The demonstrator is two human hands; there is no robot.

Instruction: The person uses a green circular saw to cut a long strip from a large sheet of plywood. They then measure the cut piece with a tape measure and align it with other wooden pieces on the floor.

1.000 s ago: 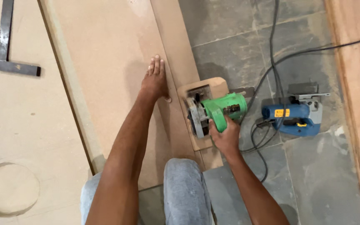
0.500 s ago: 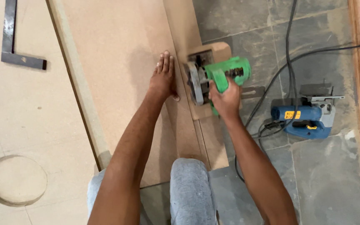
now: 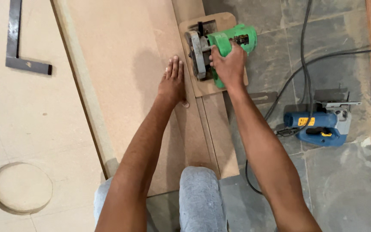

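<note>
My right hand (image 3: 228, 64) is wrapped tight round the handle of the green circular saw (image 3: 220, 47), which sits on its wooden base plate (image 3: 211, 86) just ahead of my knee (image 3: 200, 193). Blade guard faces my left hand (image 3: 172, 83), v. close, only a thin gap btwn thumb and plate edge. Left hand lies flat, fingers together and stretched fwd, pressing on the brown board (image 3: 121, 77). Narrow cut strip (image 3: 220, 137) runs back from the saw toward me, w/ its outer edge meeting the grey stone floor (image 3: 344, 180). Right of my right arm: blue jigsaw (image 3: 318, 124) on the floor, well apart, black cables (image 3: 301, 56) looping near the saw. Left of my left hand the board's long edge steps down to a pale sheet (image 3: 35, 129) w/ a steel square (image 3: 16, 51) and a round cut-out (image 3: 22, 187). Board ahead of the saw is open.
</note>
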